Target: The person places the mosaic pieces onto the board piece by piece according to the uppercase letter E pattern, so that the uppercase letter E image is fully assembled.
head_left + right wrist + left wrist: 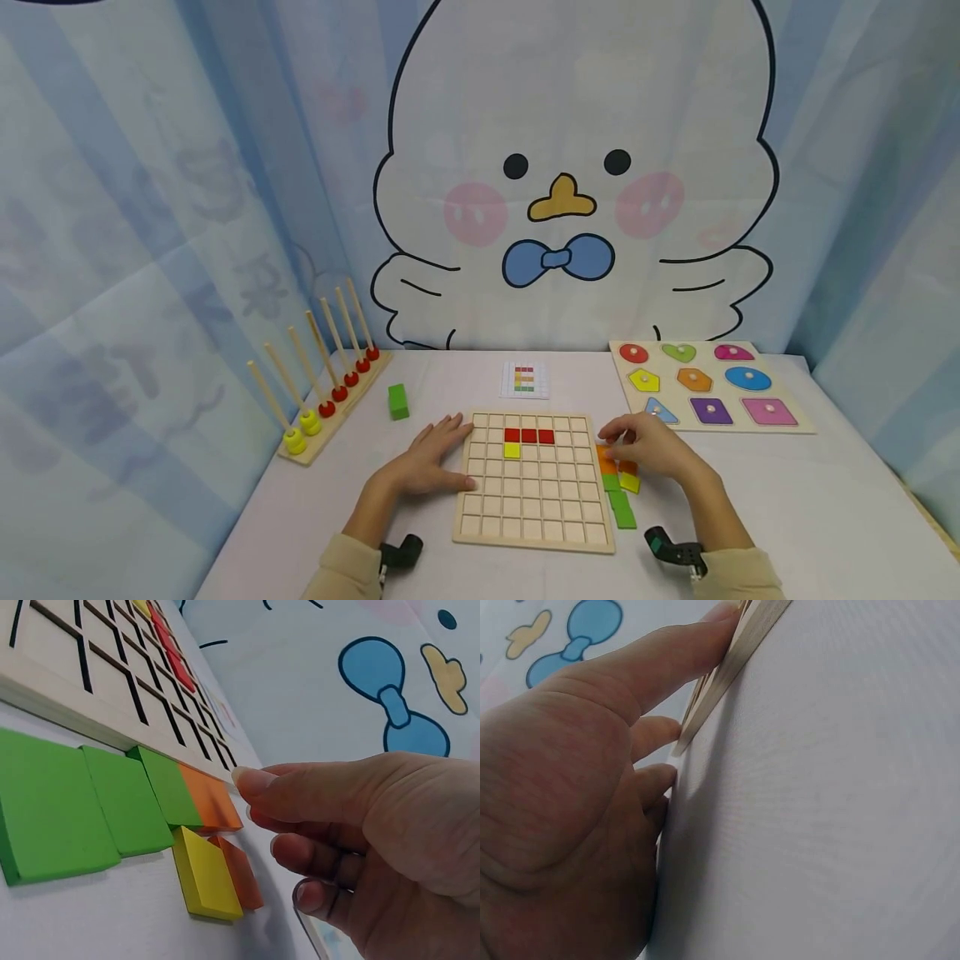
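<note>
As spread left hand (429, 463) touches wooden grid board (532, 507): three red square tiles (528, 436), one yellow (512, 451) inside.
Right hand (654, 446): curled, hold unclear.

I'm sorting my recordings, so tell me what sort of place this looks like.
Probably a children's play or learning corner, perhaps a staged one: a wooden grid board, a shape puzzle and a cartoon-bird curtain suggest it, though the wider room isn't visible.

Loose tiles (622, 512) lie just right of the grid board (532, 507). A pattern card (524, 380) sits behind it. The peg stand (343, 407) is to the left, the shape puzzle (718, 391) back right.
</note>
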Action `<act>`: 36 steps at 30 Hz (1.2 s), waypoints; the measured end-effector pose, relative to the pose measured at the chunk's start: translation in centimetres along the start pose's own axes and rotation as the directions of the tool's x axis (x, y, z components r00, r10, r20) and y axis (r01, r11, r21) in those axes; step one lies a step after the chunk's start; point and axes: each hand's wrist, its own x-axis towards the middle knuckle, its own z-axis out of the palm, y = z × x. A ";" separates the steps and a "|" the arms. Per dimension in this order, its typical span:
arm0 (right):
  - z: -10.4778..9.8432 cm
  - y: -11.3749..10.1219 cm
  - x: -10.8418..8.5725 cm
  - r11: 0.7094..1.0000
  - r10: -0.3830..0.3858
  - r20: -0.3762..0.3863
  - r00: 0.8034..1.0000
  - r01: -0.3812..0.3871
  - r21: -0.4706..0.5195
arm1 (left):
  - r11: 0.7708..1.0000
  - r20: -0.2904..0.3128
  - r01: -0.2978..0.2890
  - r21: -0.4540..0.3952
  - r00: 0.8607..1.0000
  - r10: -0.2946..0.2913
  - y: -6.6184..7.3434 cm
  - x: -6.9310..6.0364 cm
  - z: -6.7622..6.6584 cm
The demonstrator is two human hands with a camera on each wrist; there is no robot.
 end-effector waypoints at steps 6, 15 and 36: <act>0.3 0.3 0.1 0.999 -0.006 -0.009 1.000 0.005 -0.054 | 1.000 0.001 0.000 -0.002 1.000 0.000 0.0 0.0 0.0; 0.6 0.1 0.3 0.994 0.030 -0.026 0.999 -0.033 -0.108 | 1.000 0.000 0.010 0.007 1.000 -0.010 0.0 0.1 0.0; 0.6 -0.6 0.0 0.988 0.040 -0.035 0.999 -0.045 -0.145 | 1.000 -0.003 0.017 0.019 1.000 -0.017 -0.1 0.1 0.1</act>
